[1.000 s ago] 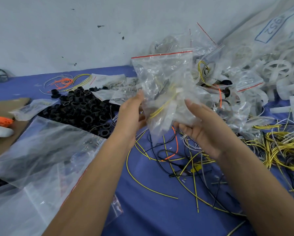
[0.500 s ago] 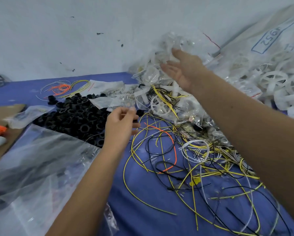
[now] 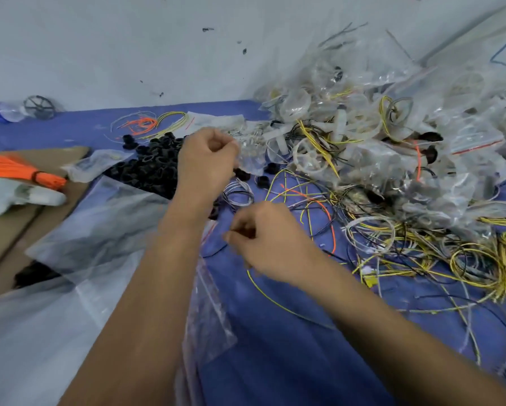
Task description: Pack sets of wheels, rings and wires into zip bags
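The filled zip bag that both hands held up a second ago is no longer in them; it is now somewhere among the heap of packed bags (image 3: 392,136) at the right. The right hand (image 3: 272,238), which was stretched out over that heap half a second ago, is now back near the body, fingers curled, low over the blue tabletop (image 3: 275,332). The left hand (image 3: 208,159) now pinches an empty clear zip bag (image 3: 251,153) beside the black rings (image 3: 149,168).

Small assembly workshop, blue-covered table (image 3: 275,361) heaped with loose wires (image 3: 421,253), black rings (image 3: 152,168), filled zip bags (image 3: 392,136), scuffed wall (image 3: 128,48)
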Demonstrator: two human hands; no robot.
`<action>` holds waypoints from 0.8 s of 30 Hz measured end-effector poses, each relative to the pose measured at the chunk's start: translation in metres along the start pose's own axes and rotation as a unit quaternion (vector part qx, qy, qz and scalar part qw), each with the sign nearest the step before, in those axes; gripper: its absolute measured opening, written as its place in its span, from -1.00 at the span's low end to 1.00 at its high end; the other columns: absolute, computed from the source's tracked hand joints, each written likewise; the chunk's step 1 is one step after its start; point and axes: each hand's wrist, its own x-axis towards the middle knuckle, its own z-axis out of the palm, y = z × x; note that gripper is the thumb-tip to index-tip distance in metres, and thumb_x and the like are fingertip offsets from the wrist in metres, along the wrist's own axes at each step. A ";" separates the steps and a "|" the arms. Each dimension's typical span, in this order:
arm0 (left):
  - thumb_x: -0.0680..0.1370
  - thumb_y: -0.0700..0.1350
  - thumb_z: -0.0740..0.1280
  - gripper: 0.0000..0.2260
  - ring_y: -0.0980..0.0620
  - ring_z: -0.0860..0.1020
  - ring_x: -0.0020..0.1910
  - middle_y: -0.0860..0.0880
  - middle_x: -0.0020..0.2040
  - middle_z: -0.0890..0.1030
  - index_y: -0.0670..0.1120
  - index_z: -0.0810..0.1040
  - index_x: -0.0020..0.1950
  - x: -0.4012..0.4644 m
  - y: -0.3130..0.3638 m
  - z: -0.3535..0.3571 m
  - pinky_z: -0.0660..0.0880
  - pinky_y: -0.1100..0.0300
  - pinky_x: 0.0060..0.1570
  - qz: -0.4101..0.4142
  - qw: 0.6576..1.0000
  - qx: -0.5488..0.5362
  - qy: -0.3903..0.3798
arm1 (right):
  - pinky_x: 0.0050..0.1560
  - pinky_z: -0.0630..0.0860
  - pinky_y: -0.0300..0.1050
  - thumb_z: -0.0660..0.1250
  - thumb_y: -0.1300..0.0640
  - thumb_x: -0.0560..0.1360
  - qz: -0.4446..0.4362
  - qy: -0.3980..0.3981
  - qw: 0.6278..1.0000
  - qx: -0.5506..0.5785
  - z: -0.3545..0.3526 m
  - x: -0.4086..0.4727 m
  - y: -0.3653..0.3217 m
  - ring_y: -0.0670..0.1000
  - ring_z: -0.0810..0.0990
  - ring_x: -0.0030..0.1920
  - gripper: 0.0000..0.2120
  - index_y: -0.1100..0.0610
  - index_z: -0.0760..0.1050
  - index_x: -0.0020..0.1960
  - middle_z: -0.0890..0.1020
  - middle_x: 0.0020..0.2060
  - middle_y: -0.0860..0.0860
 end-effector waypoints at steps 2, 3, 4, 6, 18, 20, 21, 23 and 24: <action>0.57 -0.25 0.35 -0.83 0.08 0.63 -0.36 -0.07 -0.16 0.66 -0.04 0.54 -0.18 0.003 0.008 -0.015 0.60 0.19 -0.28 -0.007 0.999 -0.034 0.003 | -0.39 0.34 -0.02 0.43 -0.07 0.52 -0.014 -0.038 0.998 -0.046 0.017 -0.009 -0.015 0.07 0.50 -0.41 -0.58 0.16 0.46 -0.38 0.52 -0.49 0.07; 0.58 -0.25 0.34 -0.83 0.09 0.62 -0.37 -0.06 -0.15 0.66 -0.03 0.53 -0.18 0.004 0.010 -0.022 0.57 0.23 -0.31 -0.011 0.999 -0.044 0.008 | -0.43 0.28 -0.03 0.44 -0.17 0.49 -0.006 -0.060 0.995 -0.081 0.025 -0.014 -0.020 0.11 0.46 -0.39 -0.50 0.15 0.40 -0.40 0.47 -0.50 0.05; 0.59 -0.24 0.34 -0.83 0.08 0.62 -0.35 -0.06 -0.14 0.67 -0.03 0.53 -0.17 0.005 0.011 -0.027 0.56 0.25 -0.31 -0.015 0.999 -0.050 0.012 | -0.45 0.21 -0.06 0.44 -0.25 0.46 0.009 -0.076 0.990 -0.119 0.033 -0.019 -0.023 0.13 0.43 -0.36 -0.46 0.12 0.34 -0.41 0.42 -0.49 0.02; 0.59 -0.23 0.33 -0.84 0.04 0.62 -0.31 -0.08 -0.10 0.67 -0.04 0.53 -0.17 0.004 0.010 -0.034 0.56 0.24 -0.26 -0.023 0.998 -0.052 0.011 | -0.42 0.22 -0.09 0.45 -0.27 0.43 0.037 -0.084 0.984 -0.155 0.046 -0.025 -0.027 0.16 0.49 -0.27 -0.48 0.09 0.33 -0.36 0.45 -0.41 0.01; 0.60 -0.21 0.34 -0.89 0.09 0.60 -0.38 -0.05 -0.16 0.69 -0.09 0.57 -0.12 -0.005 0.012 -0.017 0.51 0.32 -0.37 -0.038 0.995 -0.016 -0.086 | -0.32 0.49 -0.11 0.40 0.24 0.52 0.107 0.021 0.992 0.061 -0.022 -0.021 0.024 -0.04 0.58 -0.40 -0.85 0.09 0.57 -0.22 0.67 -0.38 -0.01; 0.60 -0.19 0.36 -0.90 0.08 0.59 -0.38 -0.05 -0.19 0.67 -0.13 0.58 -0.11 -0.011 0.011 -0.008 0.49 0.27 -0.37 -0.019 0.992 -0.006 -0.122 | -0.42 0.38 -0.23 0.40 0.25 0.53 0.102 0.100 0.984 0.109 -0.037 -0.026 0.035 -0.16 0.49 -0.53 -0.82 0.10 0.61 -0.24 0.68 -0.41 -0.01; 0.61 -0.17 0.38 -0.89 0.08 0.58 -0.37 -0.05 -0.20 0.66 -0.13 0.58 -0.12 -0.013 0.010 -0.003 0.49 0.24 -0.34 -0.005 0.991 -0.003 -0.136 | -0.43 0.36 -0.26 0.40 0.24 0.54 0.098 0.154 0.975 0.125 -0.044 -0.028 0.041 -0.17 0.47 -0.54 -0.81 0.10 0.61 -0.25 0.68 -0.41 0.00; 0.60 -0.08 0.41 -0.88 0.10 0.58 -0.30 -0.01 -0.18 0.66 -0.11 0.60 -0.08 -0.019 0.008 0.009 0.52 0.21 -0.25 0.023 0.987 0.015 -0.156 | -0.49 0.36 -0.28 0.39 0.21 0.56 0.084 0.248 0.948 0.179 -0.059 -0.032 0.050 -0.12 0.46 -0.54 -0.79 0.10 0.61 -0.25 0.68 -0.41 0.01; 0.60 0.00 0.42 -0.85 0.11 0.60 -0.22 0.03 -0.13 0.66 -0.08 0.61 -0.01 -0.021 0.007 0.014 0.54 0.21 -0.19 0.034 0.984 0.036 -0.168 | -0.50 0.36 -0.28 0.39 0.21 0.57 0.073 0.279 0.932 0.219 -0.065 -0.034 0.054 -0.10 0.46 -0.53 -0.78 0.08 0.60 -0.25 0.67 -0.42 0.00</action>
